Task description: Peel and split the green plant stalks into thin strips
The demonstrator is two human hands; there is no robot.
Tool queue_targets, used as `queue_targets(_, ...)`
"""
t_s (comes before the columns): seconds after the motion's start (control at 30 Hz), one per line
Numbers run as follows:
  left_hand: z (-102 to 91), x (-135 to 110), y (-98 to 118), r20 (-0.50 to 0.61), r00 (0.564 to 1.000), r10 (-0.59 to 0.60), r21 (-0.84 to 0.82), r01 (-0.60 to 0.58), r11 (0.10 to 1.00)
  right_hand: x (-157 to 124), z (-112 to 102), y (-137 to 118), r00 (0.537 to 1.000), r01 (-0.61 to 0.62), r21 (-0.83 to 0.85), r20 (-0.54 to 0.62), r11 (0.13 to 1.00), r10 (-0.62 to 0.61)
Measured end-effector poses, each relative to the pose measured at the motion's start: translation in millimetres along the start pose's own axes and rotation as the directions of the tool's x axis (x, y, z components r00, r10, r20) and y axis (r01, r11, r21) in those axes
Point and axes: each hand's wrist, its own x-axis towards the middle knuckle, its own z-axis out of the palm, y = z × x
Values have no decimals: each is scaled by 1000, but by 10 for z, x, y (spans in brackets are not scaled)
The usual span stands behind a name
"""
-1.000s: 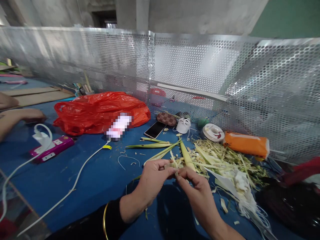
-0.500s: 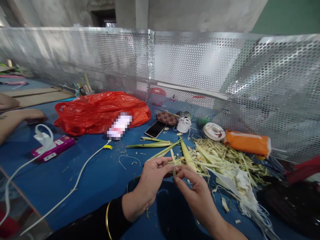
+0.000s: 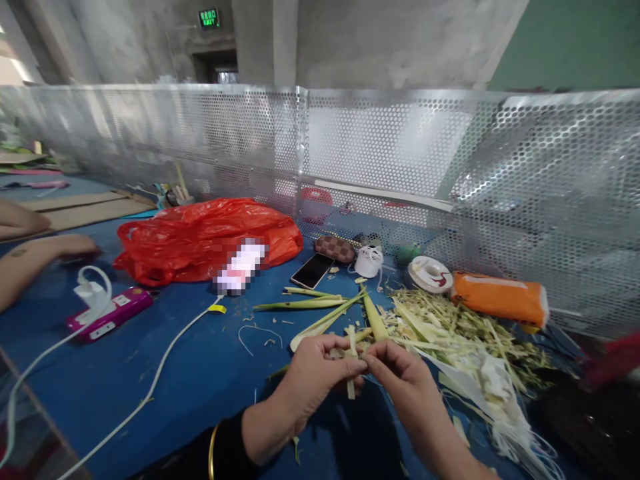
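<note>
My left hand pinches a pale green plant strip, held upright between thumb and fingers above the blue table. My right hand is closed too, its thumb and forefinger pressed together at the tip of my left thumb. What lies in that pinch is too small to make out. Just beyond the hands lie long green leaf stalks and a pointed pale green husk. A heap of shredded plant bits spreads to the right, with white threads at its near end.
A red plastic bag, a lit phone on a white cable and a purple power strip occupy the left. Behind are a dark phone, a tape roll and an orange pack. Another person's arm rests at far left.
The view has tilted up, showing an exit sign. My left hand keeps the strip, which stands more upright; my right fingers have shifted from the strip to my left thumb tip.
</note>
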Motion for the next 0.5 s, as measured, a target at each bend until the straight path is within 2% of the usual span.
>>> queue_targets(0.3,2,9,-1,-40,999,-10,58,13,998,-43,-22,-17,997,29,-111,-72,993,-37)
queue_targets(0.4,-10,19,11,-46,999,-14,65,17,998,-23,-42,-27,995,23,-103,-93,994,-32)
queue_targets(0.5,-16,20,7,-26,999,-32,61,33,998,20,-69,-41,998,10,-71,-66,997,-14)
